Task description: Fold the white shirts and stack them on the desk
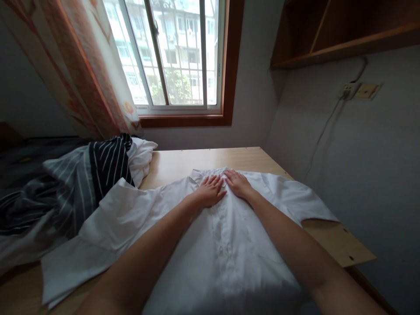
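A white button-up shirt (pixel 229 253) lies spread front side up on a light wooden board, its collar (pixel 198 174) toward the window. Both of my hands rest flat on its upper front, close together just below the collar. My left hand (pixel 210 191) lies left of the button placket with its fingers stretched out. On the other side of the placket, my right hand (pixel 238 183) presses down, fingers extended. Neither hand grips anything. The left sleeve in view reaches out to the lower left; the other drapes over the board's right edge. My forearms cover parts of the shirt.
Striped dark and white bedding (pixel 108 164) is heaped at the left, touching the shirt's sleeve. The wooden board (pixel 236 156) ends near the right wall. Behind it are a window (pixel 177 57) and a flowered curtain (pixel 82 65). A shelf (pixel 344 43) and a wall socket (pixel 350 90) are at right.
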`<act>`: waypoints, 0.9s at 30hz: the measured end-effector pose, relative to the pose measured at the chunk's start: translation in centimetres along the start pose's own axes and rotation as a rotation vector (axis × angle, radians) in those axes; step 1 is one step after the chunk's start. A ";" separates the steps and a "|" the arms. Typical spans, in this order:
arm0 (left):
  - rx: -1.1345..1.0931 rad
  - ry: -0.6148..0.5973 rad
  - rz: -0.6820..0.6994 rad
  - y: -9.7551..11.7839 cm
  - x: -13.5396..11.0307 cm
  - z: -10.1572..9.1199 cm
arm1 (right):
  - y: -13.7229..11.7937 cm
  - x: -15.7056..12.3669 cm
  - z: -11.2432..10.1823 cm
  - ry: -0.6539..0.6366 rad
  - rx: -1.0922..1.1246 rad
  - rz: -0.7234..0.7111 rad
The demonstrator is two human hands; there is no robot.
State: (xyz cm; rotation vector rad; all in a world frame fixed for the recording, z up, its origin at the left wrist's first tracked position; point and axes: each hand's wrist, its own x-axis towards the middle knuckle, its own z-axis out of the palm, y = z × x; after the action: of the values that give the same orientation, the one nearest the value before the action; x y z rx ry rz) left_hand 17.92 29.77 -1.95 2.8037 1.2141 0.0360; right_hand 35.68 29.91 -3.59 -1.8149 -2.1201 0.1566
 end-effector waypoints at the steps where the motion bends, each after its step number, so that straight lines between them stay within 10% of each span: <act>1: -0.008 -0.013 -0.006 -0.1 0.1 -0.1 | 0.0 0.0 0.0 -0.014 -0.009 0.012; 7: -0.392 -0.018 0.019 -1.9 0.5 -2.0 | -0.4 0.0 -0.3 -0.066 -0.029 0.047; 15: -0.363 0.517 -0.188 -4.4 -2.8 -2.3 | -0.5 -0.1 -0.2 -0.065 -0.039 0.069; 27: -0.004 0.102 -0.334 -4.6 -4.0 -1.0 | -0.4 -0.3 -0.6 -0.065 -0.007 0.056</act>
State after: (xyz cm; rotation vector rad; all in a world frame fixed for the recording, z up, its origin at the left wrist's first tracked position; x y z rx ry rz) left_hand 11.80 30.09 -1.26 2.5837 1.6862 0.1593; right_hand 35.50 29.49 -2.90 -1.8988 -2.1162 0.2252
